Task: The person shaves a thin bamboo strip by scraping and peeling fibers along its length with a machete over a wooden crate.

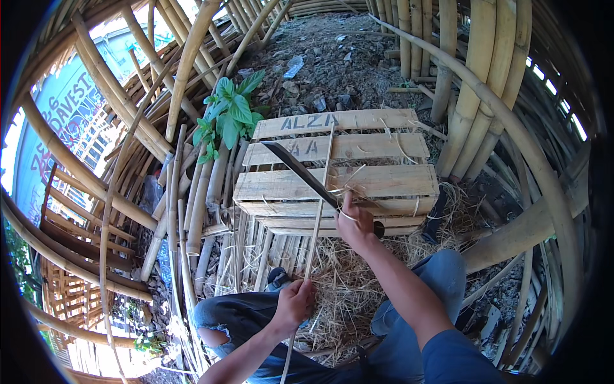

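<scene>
My left hand is closed round a long thin bamboo strip, which runs from my lap up over the slatted wooden crate. In my right hand is a dark-bladed knife, its blade slanting up and left across the strip above the crate's top. The knife's handle is mostly hidden by my fingers, and its dark end shows beside my wrist. A few thin shavings curl near my right fingers and lie on the slats.
Straw-like shavings cover the ground between my bent knees. Bamboo poles lie to the left beside a leafy green plant. Thick upright bamboo poles stand at the right. Dirt and rubble spread behind the crate.
</scene>
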`<state>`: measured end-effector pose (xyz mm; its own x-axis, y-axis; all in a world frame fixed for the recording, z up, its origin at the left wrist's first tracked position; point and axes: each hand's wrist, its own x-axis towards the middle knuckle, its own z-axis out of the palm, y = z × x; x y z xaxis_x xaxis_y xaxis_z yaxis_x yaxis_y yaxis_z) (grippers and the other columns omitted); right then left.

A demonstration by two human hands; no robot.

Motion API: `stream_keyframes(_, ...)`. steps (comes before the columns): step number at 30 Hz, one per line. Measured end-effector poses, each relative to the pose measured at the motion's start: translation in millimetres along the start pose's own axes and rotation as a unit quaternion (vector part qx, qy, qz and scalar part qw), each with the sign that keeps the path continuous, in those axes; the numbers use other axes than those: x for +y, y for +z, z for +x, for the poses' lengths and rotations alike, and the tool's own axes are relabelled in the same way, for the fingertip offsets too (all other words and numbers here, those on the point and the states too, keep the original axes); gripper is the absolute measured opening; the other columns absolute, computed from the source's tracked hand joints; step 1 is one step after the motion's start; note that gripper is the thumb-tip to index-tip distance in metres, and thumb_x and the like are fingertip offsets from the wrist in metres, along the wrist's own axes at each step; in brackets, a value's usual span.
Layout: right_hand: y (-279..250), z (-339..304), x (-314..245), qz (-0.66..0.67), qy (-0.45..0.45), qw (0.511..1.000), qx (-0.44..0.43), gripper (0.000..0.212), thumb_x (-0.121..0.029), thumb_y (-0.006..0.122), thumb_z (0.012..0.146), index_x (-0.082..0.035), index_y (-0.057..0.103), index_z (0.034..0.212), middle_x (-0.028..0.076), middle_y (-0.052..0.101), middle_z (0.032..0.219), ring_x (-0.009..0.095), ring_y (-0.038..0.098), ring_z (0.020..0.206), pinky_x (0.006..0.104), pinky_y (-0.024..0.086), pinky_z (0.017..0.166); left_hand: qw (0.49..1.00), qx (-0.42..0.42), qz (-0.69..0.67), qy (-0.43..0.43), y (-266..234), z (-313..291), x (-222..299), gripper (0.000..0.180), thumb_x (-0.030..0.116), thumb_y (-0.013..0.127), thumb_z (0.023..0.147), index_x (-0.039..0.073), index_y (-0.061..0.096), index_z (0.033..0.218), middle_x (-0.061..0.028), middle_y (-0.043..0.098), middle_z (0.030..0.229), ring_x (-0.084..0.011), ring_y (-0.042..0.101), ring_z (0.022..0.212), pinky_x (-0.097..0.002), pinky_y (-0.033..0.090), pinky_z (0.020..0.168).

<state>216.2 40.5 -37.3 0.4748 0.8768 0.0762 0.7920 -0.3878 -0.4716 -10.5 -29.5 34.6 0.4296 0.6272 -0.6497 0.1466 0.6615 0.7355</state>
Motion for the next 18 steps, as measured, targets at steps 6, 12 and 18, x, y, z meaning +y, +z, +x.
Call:
stream_keyframes(6, -1, -3, -2, -0.007, -0.028, 0.998, 0.06, 0.047, -0.02, 0.063, 0.08, 0.001, 0.036, 0.112, 0.016, 0.061, 0.06, 0.036, 0.062, 0.056, 0.0449, 0.05, 0.051, 1.0, 0.016, 0.003, -0.007, -22, -43, -27, 0.028, 0.028, 0.042, 0.098, 0.005, 0.051, 0.085, 0.0048, 0.033, 0.054, -0.0042, 0.026, 0.04, -0.0206, 0.018, 0.037)
stream_keyframes(12, -3, -1, -3, 0.01, -0.014, 0.999, 0.033, 0.049, -0.023, 0.058, 0.082, 0.0, 0.033, 0.117, 0.019, 0.062, 0.063, 0.037, 0.064, 0.062, 0.0468, 0.051, 0.056, 0.999, 0.005, -0.005, -0.034, -41, -66, -44, 0.029, 0.027, 0.039, 0.099, 0.003, 0.052, 0.089, 0.0037, 0.034, 0.054, -0.0046, 0.028, 0.042, -0.0214, 0.02, 0.038)
stream_keyframes(18, -17, -6, -12, 0.028, -0.012, 0.999, 0.029, 0.045, -0.02, 0.062, 0.08, -0.003, 0.032, 0.11, 0.018, 0.062, 0.062, 0.037, 0.064, 0.063, 0.046, 0.052, 0.057, 0.998, 0.003, 0.055, 0.035, -43, -34, -33, 0.033, 0.028, 0.036, 0.1, 0.002, 0.055, 0.095, 0.0027, 0.039, 0.057, -0.0059, 0.033, 0.044, -0.021, 0.025, 0.039)
